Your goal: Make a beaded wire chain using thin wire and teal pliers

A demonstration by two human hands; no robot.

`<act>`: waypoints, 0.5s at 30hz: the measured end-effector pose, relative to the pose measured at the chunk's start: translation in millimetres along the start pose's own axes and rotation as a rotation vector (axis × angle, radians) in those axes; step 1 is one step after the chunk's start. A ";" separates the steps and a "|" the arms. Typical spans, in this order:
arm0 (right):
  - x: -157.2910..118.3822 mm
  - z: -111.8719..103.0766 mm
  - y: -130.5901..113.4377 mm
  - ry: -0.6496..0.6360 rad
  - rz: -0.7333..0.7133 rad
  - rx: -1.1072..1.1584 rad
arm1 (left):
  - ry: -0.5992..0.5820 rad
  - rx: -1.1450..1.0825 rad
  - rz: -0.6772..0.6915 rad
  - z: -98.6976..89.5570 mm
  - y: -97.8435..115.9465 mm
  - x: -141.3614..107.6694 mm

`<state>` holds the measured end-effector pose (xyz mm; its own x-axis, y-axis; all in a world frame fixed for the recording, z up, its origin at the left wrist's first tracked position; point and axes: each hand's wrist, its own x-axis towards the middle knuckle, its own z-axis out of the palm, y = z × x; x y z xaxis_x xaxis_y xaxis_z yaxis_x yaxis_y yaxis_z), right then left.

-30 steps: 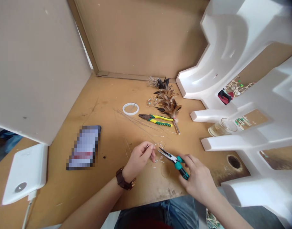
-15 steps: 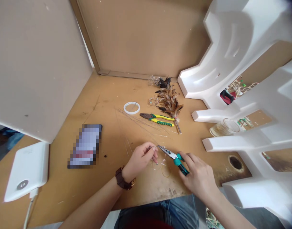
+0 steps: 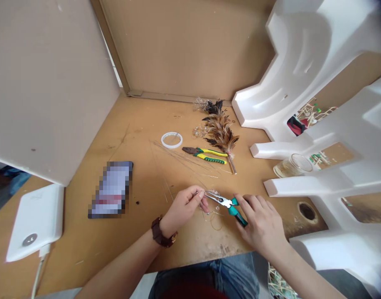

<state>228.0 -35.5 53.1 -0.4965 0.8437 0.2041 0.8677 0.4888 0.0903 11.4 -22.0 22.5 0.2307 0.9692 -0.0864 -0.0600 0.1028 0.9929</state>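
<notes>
My left hand (image 3: 188,204) is closed in a pinch on a thin wire (image 3: 200,192) near the table's front edge. In my right hand (image 3: 261,222) are long-nose pliers (image 3: 225,202) with teal and black handles. Their jaws are parted, with the tips right at the left fingertips and the wire. Small clear beads (image 3: 217,207) hang or lie just below the jaws; their attachment is too fine to make out. A yellowish rubber band (image 3: 217,221) lies on the table under the pliers.
Beyond the hands lie yellow-green pliers (image 3: 205,155), loose wires (image 3: 178,155), a white ring (image 3: 171,140) and a feather bundle (image 3: 219,128). A phone (image 3: 111,189) and white power bank (image 3: 37,222) are left; a glass (image 3: 293,165) stands right by a white moulded frame (image 3: 302,187).
The long-nose pliers' jaws have opened from nearly closed, and the right hand has spread and shifted slightly right. The left hand stays almost in place.
</notes>
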 end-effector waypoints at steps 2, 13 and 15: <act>0.6 0.0 0.4 -0.005 -0.009 -0.025 | -0.007 -0.015 -0.010 -0.4 0.0 -0.2; 0.9 -2.3 2.7 0.018 -0.055 -0.066 | -0.027 -0.088 -0.040 -1.9 -1.3 -0.5; 0.3 -2.2 3.1 0.028 -0.054 -0.053 | -0.026 -0.081 -0.035 -1.6 -1.5 -0.6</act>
<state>230.6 -34.2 55.6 -0.5424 0.8094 0.2251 0.8401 0.5204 0.1530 9.8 -22.3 20.9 0.2592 0.9586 -0.1180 -0.1294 0.1556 0.9793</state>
